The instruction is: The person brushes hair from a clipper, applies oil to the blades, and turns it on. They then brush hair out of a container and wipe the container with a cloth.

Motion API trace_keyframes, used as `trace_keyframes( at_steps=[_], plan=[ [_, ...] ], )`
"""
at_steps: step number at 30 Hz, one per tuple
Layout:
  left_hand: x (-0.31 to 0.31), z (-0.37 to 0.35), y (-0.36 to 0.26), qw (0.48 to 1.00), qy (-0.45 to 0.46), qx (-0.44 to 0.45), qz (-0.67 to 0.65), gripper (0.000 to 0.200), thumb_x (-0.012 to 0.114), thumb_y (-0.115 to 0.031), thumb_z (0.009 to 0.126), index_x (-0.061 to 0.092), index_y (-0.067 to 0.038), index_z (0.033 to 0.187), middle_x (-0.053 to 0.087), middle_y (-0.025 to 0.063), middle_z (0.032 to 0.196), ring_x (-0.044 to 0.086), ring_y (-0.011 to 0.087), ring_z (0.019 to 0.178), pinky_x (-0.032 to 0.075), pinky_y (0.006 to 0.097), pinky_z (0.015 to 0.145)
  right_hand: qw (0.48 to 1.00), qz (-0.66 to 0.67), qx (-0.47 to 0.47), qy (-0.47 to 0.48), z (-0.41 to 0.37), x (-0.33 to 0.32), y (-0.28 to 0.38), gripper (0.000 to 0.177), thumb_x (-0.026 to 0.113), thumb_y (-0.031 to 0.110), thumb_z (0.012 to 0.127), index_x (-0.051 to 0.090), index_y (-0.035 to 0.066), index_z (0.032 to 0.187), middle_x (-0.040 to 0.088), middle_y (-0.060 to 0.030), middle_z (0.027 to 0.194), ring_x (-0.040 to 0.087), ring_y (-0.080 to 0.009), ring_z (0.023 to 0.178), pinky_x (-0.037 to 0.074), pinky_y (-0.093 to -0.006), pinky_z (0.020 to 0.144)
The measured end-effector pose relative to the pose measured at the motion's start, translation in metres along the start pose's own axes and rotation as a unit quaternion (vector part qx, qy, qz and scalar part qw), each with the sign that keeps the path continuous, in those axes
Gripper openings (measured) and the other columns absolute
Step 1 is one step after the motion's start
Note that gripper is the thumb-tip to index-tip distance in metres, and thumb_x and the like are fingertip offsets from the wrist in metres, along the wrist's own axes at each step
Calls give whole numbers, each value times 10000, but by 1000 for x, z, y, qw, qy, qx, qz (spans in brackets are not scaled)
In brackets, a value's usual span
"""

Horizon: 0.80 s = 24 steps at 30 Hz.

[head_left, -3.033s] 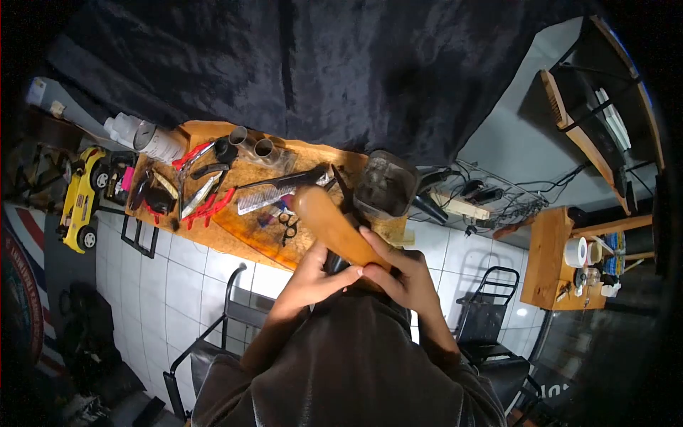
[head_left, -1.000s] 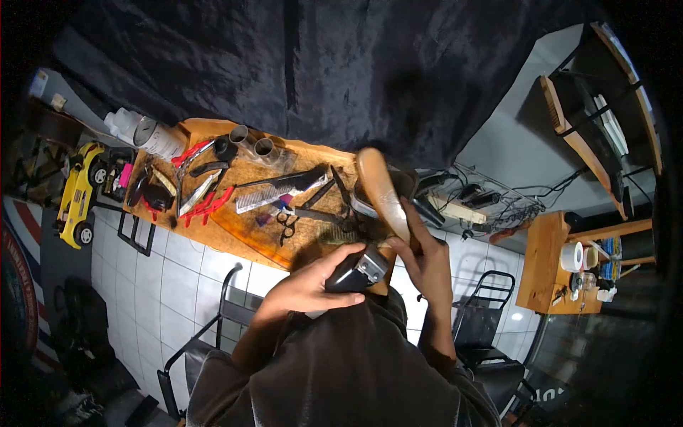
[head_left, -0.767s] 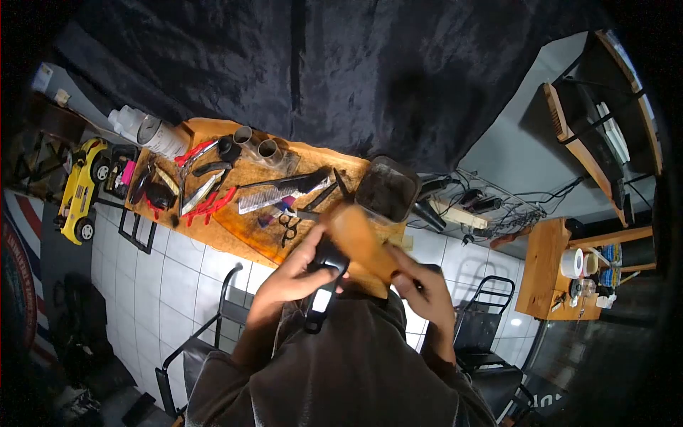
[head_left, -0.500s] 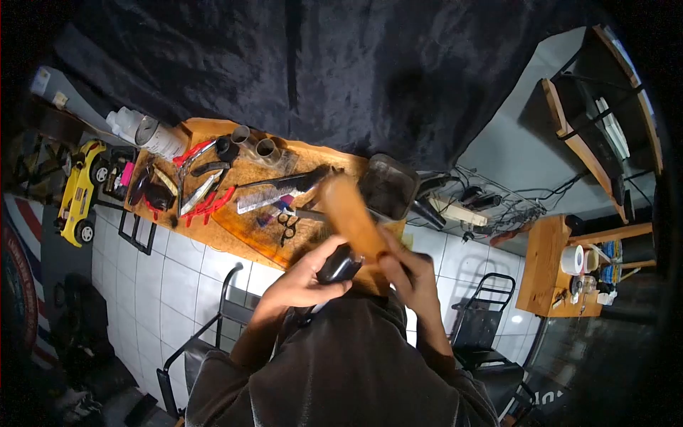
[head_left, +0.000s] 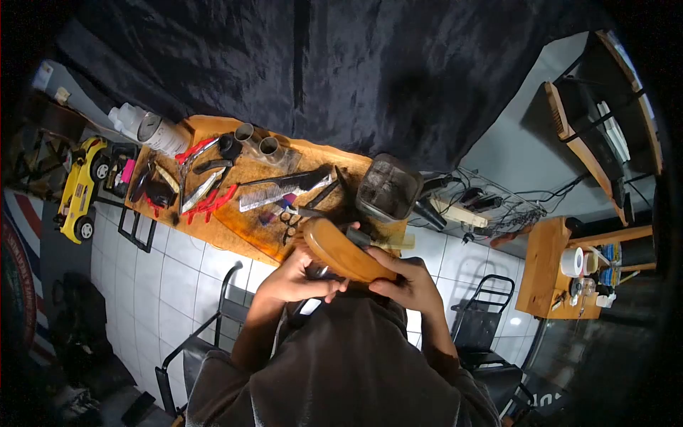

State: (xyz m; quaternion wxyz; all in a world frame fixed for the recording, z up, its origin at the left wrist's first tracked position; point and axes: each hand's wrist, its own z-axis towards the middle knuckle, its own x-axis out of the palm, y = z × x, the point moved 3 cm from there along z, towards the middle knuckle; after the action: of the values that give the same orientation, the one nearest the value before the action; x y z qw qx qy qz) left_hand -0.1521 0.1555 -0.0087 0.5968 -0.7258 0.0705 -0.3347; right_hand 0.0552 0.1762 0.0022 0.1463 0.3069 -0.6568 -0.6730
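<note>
A curved wooden-backed brush point(head_left: 345, 250) is gripped at its lower right end by my right hand point(head_left: 410, 282), thumb and fingers pinching it. My left hand point(head_left: 295, 279) is closed around a black device, like a hair clipper point(head_left: 311, 306), mostly hidden under the brush and fingers. The brush lies across the device. Just beyond the hands, scissors point(head_left: 288, 217) and a grey comb point(head_left: 267, 196) lie on the wooden table point(head_left: 245, 231). A dark square container point(head_left: 388, 188) stands at the table's right end.
Red-handled tools point(head_left: 212, 203), two clear cylinders point(head_left: 270, 148) and a white tub point(head_left: 162, 134) are on the table. A yellow toy car point(head_left: 77, 191) is at left. Black chairs point(head_left: 487, 320) stand on both sides. Cables point(head_left: 505, 206) and a wooden shelf unit point(head_left: 542, 267) are at right.
The brush has turned from steep to more sideways, its far end moving left and down over my left hand. The clipper-like device is now more covered.
</note>
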Motion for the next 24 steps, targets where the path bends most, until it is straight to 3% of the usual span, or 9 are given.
trace_keyframes(
  at_steps=[3,7,8,13,15,16,19,20,24],
  plan=[
    [-12,-7,18,999,-20,-5,-25,702,603,71,777,302,-30,1403,571,128,1017,608,166,750,502,276,583,991,-78,-83,-74,5,-6,6,548,746,173,790,546,61,1288,627,-144,1197,627,-251,1077,471,-312,906],
    [3,-5,-3,995,43,0,-86,782,651,19,774,254,-40,1445,555,145,1061,598,181,791,497,278,586,982,-79,53,-164,12,-22,-1,482,689,192,850,538,17,1273,601,-166,1232,635,-249,1060,464,-321,910],
    [5,-7,-1,991,55,1,-123,827,666,-6,776,211,-47,1465,544,143,1084,587,179,796,488,271,583,975,-113,-26,-190,11,-24,-8,476,644,200,883,500,0,1290,618,-183,1191,665,-261,970,488,-326,859],
    [1,-5,-4,991,-12,9,-132,810,650,-6,785,204,-42,1459,540,150,1119,583,185,796,485,277,583,995,0,50,-88,-8,-21,8,470,588,188,904,427,18,1312,629,-191,1015,653,-329,850,500,-338,773],
    [-3,-10,2,993,-56,-8,-106,772,645,-12,791,232,-35,1442,562,151,1085,588,182,769,487,277,585,972,-179,-106,-111,-6,-15,22,479,607,206,889,452,28,1305,622,-195,986,641,-357,855,494,-345,784],
    [-8,-13,7,995,-41,-36,-87,664,636,-17,807,307,-4,1384,596,143,995,591,176,716,490,272,595,978,-170,-89,-81,-8,-15,29,502,644,221,856,494,49,1303,617,-207,941,622,-396,872,489,-362,809],
    [-9,-7,8,997,11,48,-58,573,635,-20,817,365,24,1320,610,132,915,588,160,676,488,267,601,975,-172,-140,-16,-3,-7,36,509,663,215,841,520,69,1308,637,-203,958,633,-382,928,492,-384,814],
    [-6,-9,8,998,44,-35,-20,575,648,-10,799,380,44,1305,609,136,927,589,153,687,489,269,610,972,-196,-127,-34,1,-6,43,535,680,205,825,520,92,1322,647,-198,986,633,-380,895,491,-392,804],
    [2,0,-7,999,42,-16,5,612,660,10,764,425,-17,1329,603,116,984,593,132,796,494,266,693,970,-165,-64,-164,7,-18,5,501,664,199,846,524,92,1315,651,-210,1024,645,-363,908,500,-392,797]
  ],
)
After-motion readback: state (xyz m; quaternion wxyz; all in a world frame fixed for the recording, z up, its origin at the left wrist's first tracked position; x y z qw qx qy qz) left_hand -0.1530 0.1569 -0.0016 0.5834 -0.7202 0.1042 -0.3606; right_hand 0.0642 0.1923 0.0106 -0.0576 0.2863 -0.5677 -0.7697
